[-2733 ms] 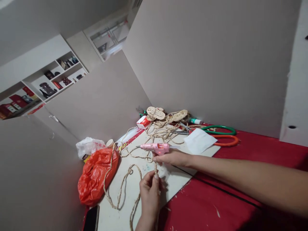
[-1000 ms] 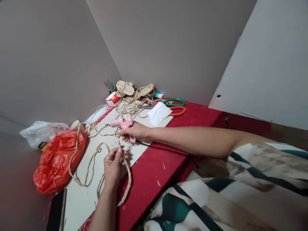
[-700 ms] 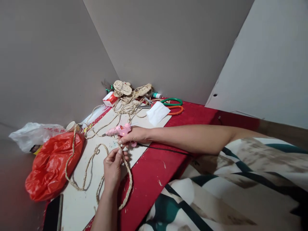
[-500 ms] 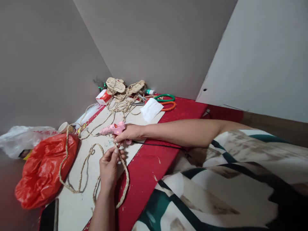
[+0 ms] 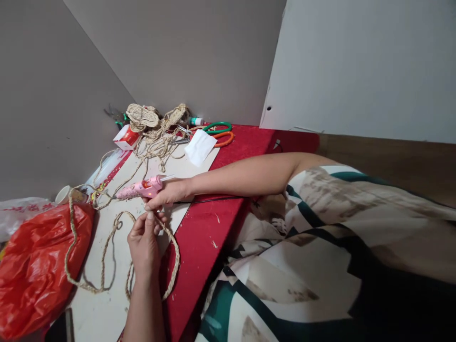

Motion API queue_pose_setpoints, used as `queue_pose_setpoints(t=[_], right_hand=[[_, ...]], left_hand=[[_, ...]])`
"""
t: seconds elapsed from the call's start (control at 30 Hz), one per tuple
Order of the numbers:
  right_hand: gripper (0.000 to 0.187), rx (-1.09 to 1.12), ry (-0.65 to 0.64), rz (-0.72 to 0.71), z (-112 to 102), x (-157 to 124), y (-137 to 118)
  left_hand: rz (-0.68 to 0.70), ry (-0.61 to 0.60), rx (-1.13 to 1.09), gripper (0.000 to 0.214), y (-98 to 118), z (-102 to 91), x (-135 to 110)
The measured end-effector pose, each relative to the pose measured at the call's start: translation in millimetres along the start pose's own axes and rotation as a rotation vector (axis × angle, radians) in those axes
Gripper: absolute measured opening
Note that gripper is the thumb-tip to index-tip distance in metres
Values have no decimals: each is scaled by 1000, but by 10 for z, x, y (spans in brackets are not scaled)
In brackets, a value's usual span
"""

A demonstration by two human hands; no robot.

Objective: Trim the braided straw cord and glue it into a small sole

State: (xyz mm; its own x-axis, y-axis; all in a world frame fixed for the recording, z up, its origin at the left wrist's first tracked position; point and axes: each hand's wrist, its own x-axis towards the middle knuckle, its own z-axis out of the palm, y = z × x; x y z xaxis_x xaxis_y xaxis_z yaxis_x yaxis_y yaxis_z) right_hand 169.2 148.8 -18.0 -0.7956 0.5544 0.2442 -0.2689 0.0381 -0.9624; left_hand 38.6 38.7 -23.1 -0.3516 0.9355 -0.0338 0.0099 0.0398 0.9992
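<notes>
Left hand (image 5: 144, 242) comes up from the near edge of the pale board (image 5: 185, 166), thumb and fingertips pinched together on the end of the braided rope (image 5: 103, 261). The right hand (image 5: 167, 192) reaches in across the board's right edge, curled closed round the grip of the pink glue gun (image 5: 140, 188).

The red tabletop (image 5: 213, 218) carries the board, and the orange plastic bag (image 5: 32, 266) slumps against the board's left edge. The rope wanders in slack loops over the board's near half: one strand climbs along the bag, another bows out over the board's right edge onto the red.

The glue gun is held just above the board's middle with its long axis running across the board, nozzle toward the left edge and glue stick poking out toward the far right. That puts the nozzle well to the left of the pinched rope end, which sits just under the right hand's fingers, on the grip side of the gun. The two hands are very close there; whether they touch cannot be told.

A thin black cord (image 5: 213, 199) trails from the right hand along the board's right edge.
</notes>
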Motion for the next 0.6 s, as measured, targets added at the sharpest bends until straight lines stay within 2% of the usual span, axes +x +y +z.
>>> queue_pose_setpoints(t=[0.17,0.4,0.53,0.6], right_hand=[[16,-35,35,-34,13,14,58],[22,-50,45,132,-4,4,26],[20,47,38,182,62,-7,23],[27,110,39,214,100,-22,15]], left_hand=[[-5,2,-39,27,-21,-15,40],[-113,-74,-117,31,-15,-48,46],[-135,-92,-125,34,-8,-92,-7],[-143,-115,-118,33,-16,-112,-32]])
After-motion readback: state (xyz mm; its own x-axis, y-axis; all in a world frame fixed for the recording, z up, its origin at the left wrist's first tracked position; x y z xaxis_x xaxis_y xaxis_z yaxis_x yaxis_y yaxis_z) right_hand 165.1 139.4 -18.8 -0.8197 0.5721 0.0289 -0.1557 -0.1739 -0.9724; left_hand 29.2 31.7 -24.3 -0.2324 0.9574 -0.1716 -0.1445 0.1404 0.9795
